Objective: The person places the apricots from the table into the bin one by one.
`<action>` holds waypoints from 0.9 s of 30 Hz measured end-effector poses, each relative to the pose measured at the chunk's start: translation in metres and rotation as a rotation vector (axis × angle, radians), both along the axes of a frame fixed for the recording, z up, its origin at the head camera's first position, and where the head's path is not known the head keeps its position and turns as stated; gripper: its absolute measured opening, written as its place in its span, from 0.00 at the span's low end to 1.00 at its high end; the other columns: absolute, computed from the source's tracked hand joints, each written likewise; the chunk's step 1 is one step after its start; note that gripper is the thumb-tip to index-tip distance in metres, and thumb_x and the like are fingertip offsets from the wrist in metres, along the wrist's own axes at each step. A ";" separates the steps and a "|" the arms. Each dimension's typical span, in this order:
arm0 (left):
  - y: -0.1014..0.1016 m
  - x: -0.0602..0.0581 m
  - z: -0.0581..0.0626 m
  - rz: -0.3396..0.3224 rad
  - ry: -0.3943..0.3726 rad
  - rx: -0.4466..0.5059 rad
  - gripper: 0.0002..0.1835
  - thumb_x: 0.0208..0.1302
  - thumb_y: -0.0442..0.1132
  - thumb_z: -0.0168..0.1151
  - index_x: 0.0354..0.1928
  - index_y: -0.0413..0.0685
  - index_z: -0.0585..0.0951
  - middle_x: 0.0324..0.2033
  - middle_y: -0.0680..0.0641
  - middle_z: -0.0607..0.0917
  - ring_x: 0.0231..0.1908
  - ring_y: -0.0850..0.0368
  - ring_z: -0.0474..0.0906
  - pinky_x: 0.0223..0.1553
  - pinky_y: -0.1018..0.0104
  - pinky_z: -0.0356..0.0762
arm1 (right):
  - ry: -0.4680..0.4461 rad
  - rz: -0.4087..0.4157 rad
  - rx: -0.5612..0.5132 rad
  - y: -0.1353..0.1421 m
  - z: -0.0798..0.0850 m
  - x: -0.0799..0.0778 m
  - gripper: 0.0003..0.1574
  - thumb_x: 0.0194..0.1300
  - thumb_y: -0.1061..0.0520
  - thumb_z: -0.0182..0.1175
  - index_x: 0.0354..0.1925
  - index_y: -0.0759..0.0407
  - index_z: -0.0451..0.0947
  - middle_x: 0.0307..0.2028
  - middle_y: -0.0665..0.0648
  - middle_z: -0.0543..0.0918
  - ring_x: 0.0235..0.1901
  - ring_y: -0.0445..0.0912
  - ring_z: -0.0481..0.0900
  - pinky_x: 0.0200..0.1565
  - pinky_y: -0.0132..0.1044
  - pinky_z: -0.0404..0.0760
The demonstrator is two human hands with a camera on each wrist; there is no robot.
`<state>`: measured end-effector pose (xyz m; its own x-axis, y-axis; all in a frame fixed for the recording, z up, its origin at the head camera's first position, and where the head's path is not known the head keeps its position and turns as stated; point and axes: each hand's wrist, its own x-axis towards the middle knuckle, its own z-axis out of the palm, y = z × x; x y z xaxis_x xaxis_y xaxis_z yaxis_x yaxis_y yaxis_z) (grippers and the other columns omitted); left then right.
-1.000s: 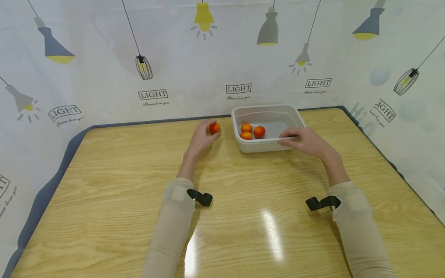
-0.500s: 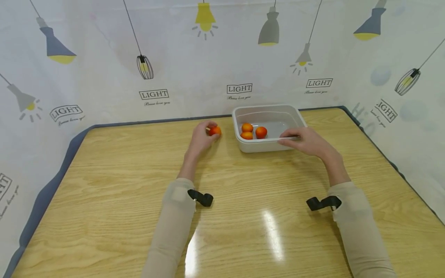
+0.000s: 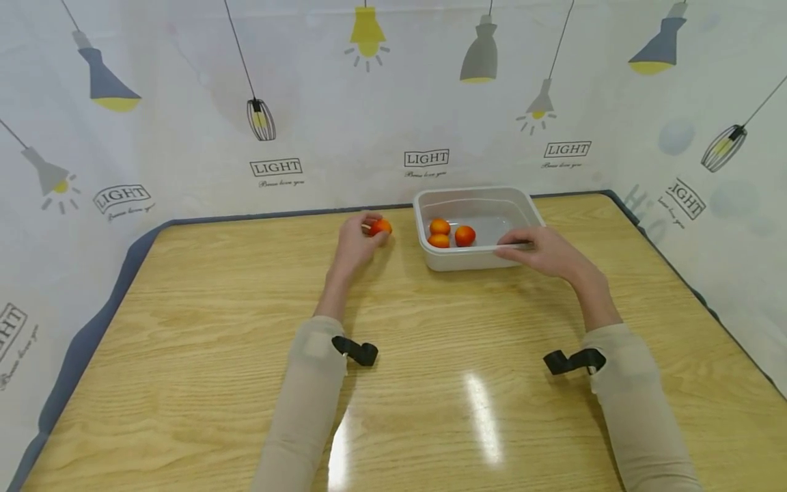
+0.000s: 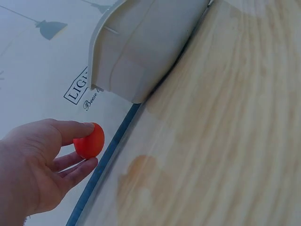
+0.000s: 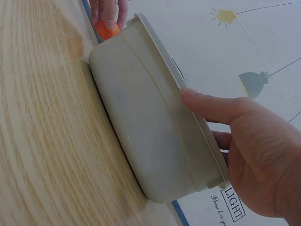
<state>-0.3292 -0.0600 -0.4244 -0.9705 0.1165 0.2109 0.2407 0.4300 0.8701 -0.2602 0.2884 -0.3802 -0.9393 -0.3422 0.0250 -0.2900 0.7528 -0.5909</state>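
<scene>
My left hand (image 3: 354, 244) pinches a small orange-red fruit (image 4: 89, 141) between thumb and fingertips, just left of the white plastic box (image 3: 451, 260). The left wrist view shows this fruit a little above the table, with its reflection below. At the box's near right corner my right hand (image 3: 544, 251) grips the rim, thumb outside and fingers over the inner side; the fingertips are partly hidden. Inside the box, toward its left end, lie an orange fruit (image 3: 439, 227), another orange fruit (image 3: 438, 240) and a redder fruit (image 3: 465, 236). The box stands flat on the table.
The light wooden table (image 3: 430, 383) extends in front of both arms. Behind it and at the sides hangs a white cloth (image 3: 344, 137) printed with lamps. A dark blue strip (image 3: 246, 217) runs along the table's back edge. Each sleeve carries a black bracket.
The fruit in my left hand dips slightly, then rises again, turning a little between the fingers. My right hand and the box stay in place; the whole head view shifts slightly.
</scene>
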 end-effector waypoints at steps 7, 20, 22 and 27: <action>-0.001 0.006 0.012 0.015 0.012 0.023 0.18 0.57 0.38 0.64 0.49 0.43 0.76 0.43 0.45 0.77 0.40 0.53 0.74 0.43 0.64 0.75 | 0.001 0.001 0.008 -0.001 0.000 0.001 0.25 0.58 0.35 0.56 0.46 0.50 0.79 0.43 0.51 0.80 0.41 0.47 0.74 0.45 0.46 0.73; 0.006 0.011 0.030 0.011 0.067 0.076 0.18 0.56 0.39 0.65 0.49 0.45 0.76 0.43 0.46 0.79 0.39 0.54 0.75 0.42 0.67 0.76 | 0.002 -0.007 0.015 -0.001 -0.001 0.000 0.27 0.58 0.35 0.56 0.46 0.51 0.79 0.43 0.52 0.80 0.41 0.48 0.74 0.44 0.46 0.73; 0.008 0.012 0.033 0.010 0.078 0.084 0.18 0.56 0.39 0.65 0.49 0.45 0.76 0.43 0.47 0.79 0.39 0.55 0.76 0.42 0.68 0.76 | 0.006 -0.006 0.013 -0.001 -0.002 0.000 0.27 0.58 0.35 0.56 0.46 0.51 0.79 0.43 0.52 0.81 0.41 0.48 0.74 0.44 0.45 0.74; 0.014 0.015 0.040 -0.011 0.129 0.102 0.18 0.56 0.40 0.65 0.49 0.43 0.76 0.43 0.47 0.80 0.40 0.58 0.75 0.41 0.70 0.76 | 0.004 -0.005 0.010 -0.001 -0.001 0.000 0.27 0.59 0.36 0.56 0.46 0.52 0.79 0.43 0.53 0.80 0.41 0.48 0.74 0.44 0.46 0.73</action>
